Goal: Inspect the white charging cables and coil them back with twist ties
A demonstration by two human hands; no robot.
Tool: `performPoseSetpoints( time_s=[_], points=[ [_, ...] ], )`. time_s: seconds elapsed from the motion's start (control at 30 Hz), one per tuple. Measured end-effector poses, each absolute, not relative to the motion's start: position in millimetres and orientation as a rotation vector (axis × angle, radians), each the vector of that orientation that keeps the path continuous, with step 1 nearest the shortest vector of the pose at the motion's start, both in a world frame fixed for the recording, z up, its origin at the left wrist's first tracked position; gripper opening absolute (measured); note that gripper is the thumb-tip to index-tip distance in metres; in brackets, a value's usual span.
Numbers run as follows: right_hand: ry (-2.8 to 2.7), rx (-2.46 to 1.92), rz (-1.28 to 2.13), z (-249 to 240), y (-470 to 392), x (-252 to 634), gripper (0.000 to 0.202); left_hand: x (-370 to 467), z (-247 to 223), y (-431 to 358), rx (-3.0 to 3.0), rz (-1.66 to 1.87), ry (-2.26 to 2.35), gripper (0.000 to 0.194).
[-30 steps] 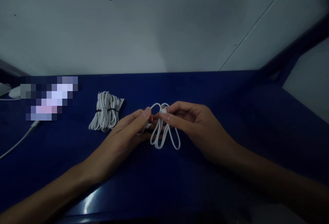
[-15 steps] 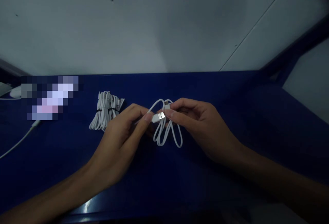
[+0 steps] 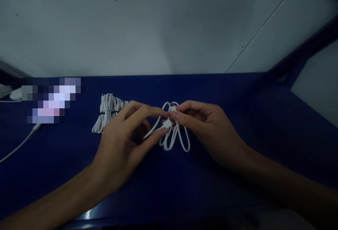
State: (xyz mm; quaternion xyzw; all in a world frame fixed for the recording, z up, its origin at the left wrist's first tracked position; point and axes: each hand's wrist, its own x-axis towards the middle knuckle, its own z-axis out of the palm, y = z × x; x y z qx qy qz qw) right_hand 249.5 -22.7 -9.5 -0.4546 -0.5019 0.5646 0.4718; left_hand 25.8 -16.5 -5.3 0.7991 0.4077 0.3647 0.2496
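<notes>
Fingers (image 3: 191,105) and thumb of the right hand (image 3: 210,121) are pinched together on a white cable (image 3: 173,140) folded into long loops, with its small plug (image 3: 173,108) standing up just above the thumb tip. The left hand (image 3: 117,140) has its forefinger over and its thumb under the same cable's larger plug (image 3: 168,123); in this dim light one cannot tell whether they squeeze it. The metal end of that plug points at the right fingertips, and the left forefinger's tip comes up close to the right thumb. A strand from the larger plug bends back inside the left hand's grasp and arcs up to the loops, which hang below the right fingers, over the middle of the blue table (image 3: 200,191).

Beyond the left knuckles, toward the table's back edge, lie bundles of white cables (image 3: 106,114) bound with black ties (image 3: 102,113), partly hidden by that hand. Near the table's back left corner is a bright blurred patch (image 3: 56,100), with a white cord (image 3: 17,149) running from its lower end to the left edge. A pale wall (image 3: 132,29) rises behind the back edge.
</notes>
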Motion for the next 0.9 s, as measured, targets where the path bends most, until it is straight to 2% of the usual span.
performPoseSetpoints(
  time_s=[0.2, 0.33, 0.47, 0.63, 0.77, 0.9],
  points=[
    [-1.277, -1.127, 1.329, -5.2, -25.9, 247.6, 0.018, 21.5, -15.6, -16.2, 2.624, 1.066, 1.152, 0.017],
    [-1.217, -1.108, 1.31, -5.0, -26.6, 245.5, 0.017, 20.1, -21.3, -14.8, 2.712, 1.025, 1.196, 0.02],
    [-1.136, -1.052, 1.398, -9.9, -25.4, 244.6, 0.018, 22.2, -17.9, -14.1, 2.67, 1.044, 1.244, 0.012],
    [-1.131, -1.054, 1.462, -12.0, -24.6, 244.0, 0.021, 26.1, -8.6, -15.4, 2.119, 1.052, 1.207, 0.006],
    [-1.134, -1.056, 1.454, -6.7, -25.5, 243.4, 0.025, 28.0, -2.5, -12.8, 1.521, 0.972, 1.079, 0.012],
    [-1.196, -1.124, 1.436, -3.3, -27.0, 244.3, 0.028, 26.8, -2.4, -9.1, 1.219, 0.803, 0.994, 0.015]
  ],
)
